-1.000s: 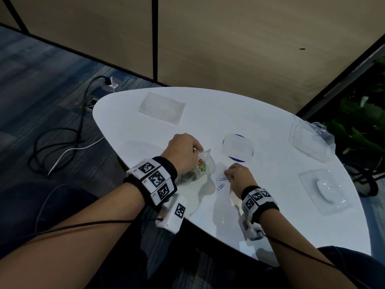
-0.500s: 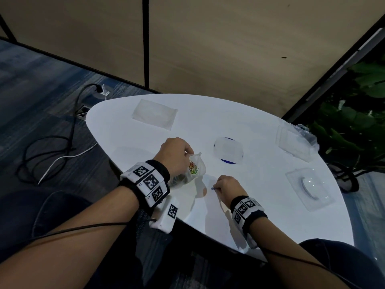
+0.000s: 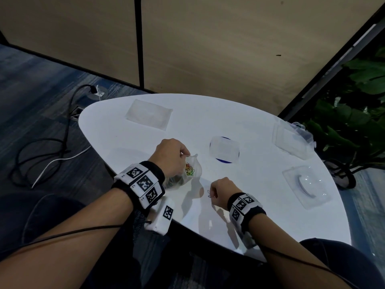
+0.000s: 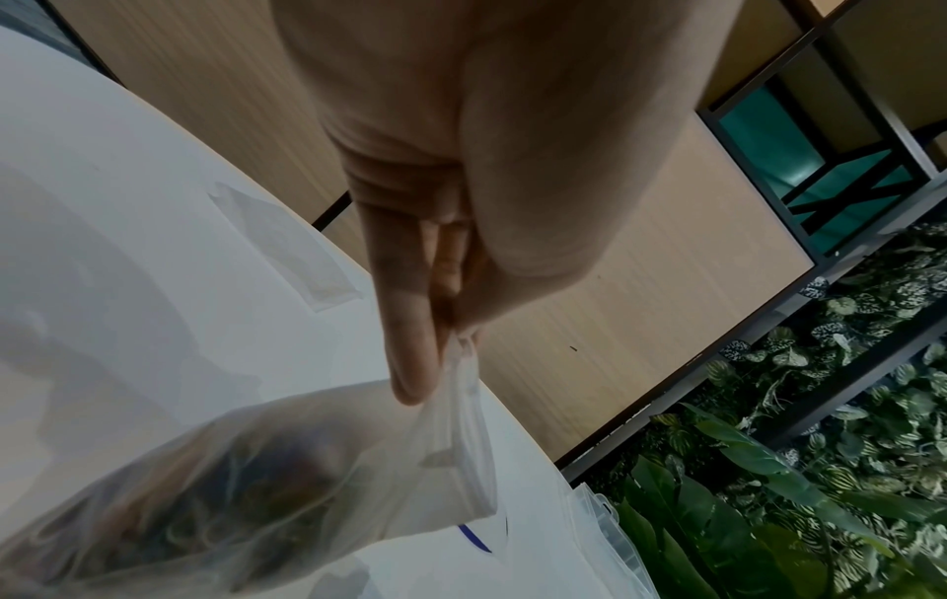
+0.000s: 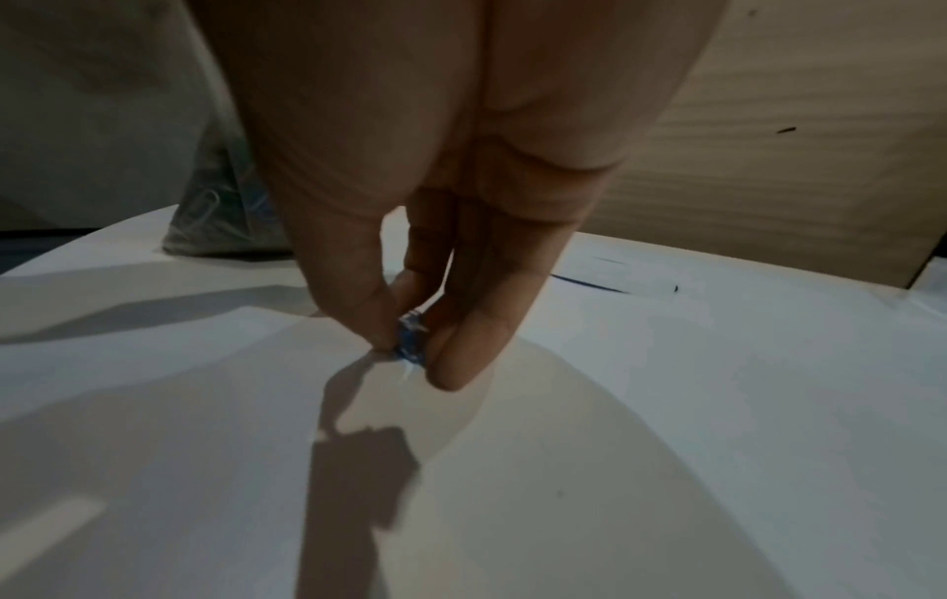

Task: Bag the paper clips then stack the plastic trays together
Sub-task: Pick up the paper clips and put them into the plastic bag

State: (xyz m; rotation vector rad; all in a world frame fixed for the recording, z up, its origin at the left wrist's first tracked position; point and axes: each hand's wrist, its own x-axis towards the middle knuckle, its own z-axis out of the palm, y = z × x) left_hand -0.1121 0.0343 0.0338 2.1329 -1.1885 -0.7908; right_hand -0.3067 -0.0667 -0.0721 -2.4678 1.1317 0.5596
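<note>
My left hand [image 3: 171, 156] pinches the rim of a clear plastic bag [image 3: 187, 173] holding several coloured paper clips; the wrist view shows thumb and fingers [image 4: 410, 356] nipping the bag [image 4: 256, 486] at its mouth. My right hand [image 3: 221, 189] pinches blue paper clips [image 3: 209, 193] just above the white table [image 3: 260, 205], right of the bag; the clips [image 5: 410, 342] sit between thumb and fingertips [image 5: 461, 356]. Clear plastic trays lie around: one flat rectangle at the far left [image 3: 149, 116], one over a blue disc in the middle [image 3: 224, 149], one at the right [image 3: 306, 188].
A clear lidded box [image 3: 291, 140] stands at the far right edge by leafy plants [image 3: 354, 111]. Cables [image 3: 41, 155] trail on the carpet left of the table. A wooden partition wall [image 3: 208, 49] rises behind it.
The right hand gathered the loose blue clips from the table and now pinches them, drawn slightly towards me. The left hand keeps its hold on the bag.
</note>
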